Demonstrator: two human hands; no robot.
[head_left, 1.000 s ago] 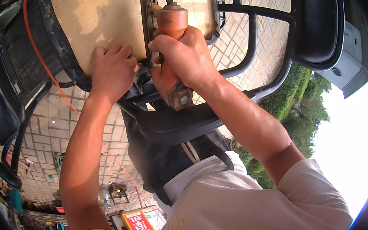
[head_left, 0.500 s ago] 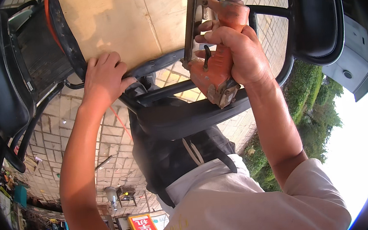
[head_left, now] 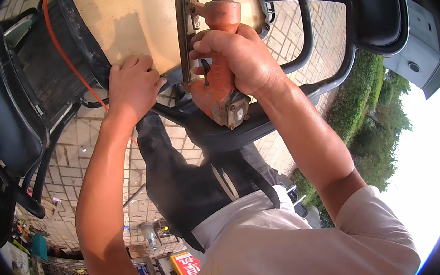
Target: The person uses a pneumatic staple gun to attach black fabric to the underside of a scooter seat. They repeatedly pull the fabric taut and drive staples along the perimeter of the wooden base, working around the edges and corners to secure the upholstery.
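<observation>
My right hand (head_left: 248,58) is wrapped around an orange air stapler (head_left: 220,82), its metal hose coupling at the top and a long dark magazine along its left side. The stapler is over the near part of a pale wooden seat board (head_left: 163,39). Black cover material (head_left: 81,39) is folded over the board's edges. At the board's near left corner, my left hand (head_left: 134,87) has its fingers curled on the wood and its thumb against the cover's edge. Whatever lies under those fingers is hidden.
The board lies among the black tubes and armrests (head_left: 230,136) of a chair frame. Another black chair (head_left: 11,110) stands at left. A red hose (head_left: 72,61) crosses between them. Paving, tools and a red sign (head_left: 186,266) appear below, a hedge (head_left: 356,92) at right.
My right hand has carried the stapler left, closer to my left hand. My left hand has shifted slightly right and down. The red hose now runs across the gap beside the board.
</observation>
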